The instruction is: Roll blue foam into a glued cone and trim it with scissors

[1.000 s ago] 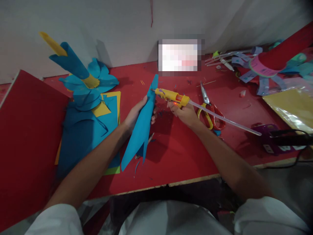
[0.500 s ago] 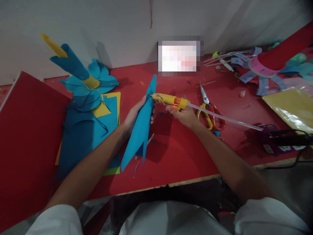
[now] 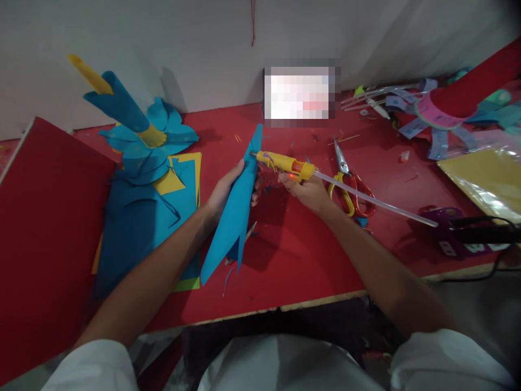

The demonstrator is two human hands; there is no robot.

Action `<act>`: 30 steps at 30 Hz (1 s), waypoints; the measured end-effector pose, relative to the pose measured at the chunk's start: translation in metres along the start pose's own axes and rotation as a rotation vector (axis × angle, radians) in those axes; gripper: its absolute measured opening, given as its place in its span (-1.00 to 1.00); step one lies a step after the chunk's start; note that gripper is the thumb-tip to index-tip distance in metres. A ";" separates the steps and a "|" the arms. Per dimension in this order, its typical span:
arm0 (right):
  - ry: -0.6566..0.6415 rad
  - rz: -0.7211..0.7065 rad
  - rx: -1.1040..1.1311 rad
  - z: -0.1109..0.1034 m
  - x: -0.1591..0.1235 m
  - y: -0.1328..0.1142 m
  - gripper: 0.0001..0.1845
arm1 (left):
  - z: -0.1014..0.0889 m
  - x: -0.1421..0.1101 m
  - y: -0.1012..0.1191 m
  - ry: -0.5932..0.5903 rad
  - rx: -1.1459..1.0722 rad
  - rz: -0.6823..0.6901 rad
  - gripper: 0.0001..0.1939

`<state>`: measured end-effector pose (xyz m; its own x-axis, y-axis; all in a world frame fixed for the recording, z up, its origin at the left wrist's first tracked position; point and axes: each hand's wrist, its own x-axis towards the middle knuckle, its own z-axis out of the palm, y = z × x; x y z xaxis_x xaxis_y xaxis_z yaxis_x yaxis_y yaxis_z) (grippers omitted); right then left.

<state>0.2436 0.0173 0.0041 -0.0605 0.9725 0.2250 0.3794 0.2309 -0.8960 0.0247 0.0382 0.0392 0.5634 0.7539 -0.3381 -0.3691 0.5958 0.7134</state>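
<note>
My left hand (image 3: 228, 190) is closed around a rolled cone of blue paper (image 3: 238, 209), which slants above the table with its narrow end pointing away from me. My right hand (image 3: 305, 187) grips a yellow hot glue gun (image 3: 287, 164) with a small red light lit. The gun's nozzle is at the cone's upper part; whether it touches the paper I cannot tell. A long clear glue stick (image 3: 374, 200) sticks out of the gun's back. To the right of this hand lie scissors (image 3: 345, 179) with one red and one yellow handle.
On the left, a blue and yellow paper flower (image 3: 152, 136) stands behind stacked blue sheets (image 3: 142, 228), beside a red board (image 3: 49, 239). A purple box (image 3: 448, 231) with a black cable sits at right, near a wrapped yellow packet (image 3: 484, 176). A blurred screen (image 3: 299, 92) leans on the wall.
The glue gun and my right hand have shifted slightly to the right, the nozzle moving a little along the cone. My left hand keeps its hold on the paper almost unmoved.
</note>
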 end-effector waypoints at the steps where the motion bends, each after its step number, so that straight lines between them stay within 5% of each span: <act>1: -0.010 -0.009 0.014 0.000 0.000 0.000 -0.36 | -0.001 0.000 -0.001 -0.008 0.003 0.004 -0.56; 10: -0.041 -0.062 0.037 -0.002 0.001 -0.008 -0.48 | -0.004 0.002 -0.001 0.008 0.022 -0.010 -0.53; 22: 0.037 -0.013 -0.063 0.001 0.002 -0.003 -0.31 | 0.009 -0.002 0.004 0.042 0.001 -0.037 -0.56; 30: 0.016 0.006 0.001 0.001 0.000 0.000 -0.28 | 0.002 0.000 0.001 0.020 -0.001 -0.010 -0.57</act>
<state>0.2423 0.0168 0.0039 -0.0438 0.9733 0.2253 0.3787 0.2249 -0.8978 0.0257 0.0386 0.0411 0.5521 0.7530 -0.3580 -0.3636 0.6038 0.7094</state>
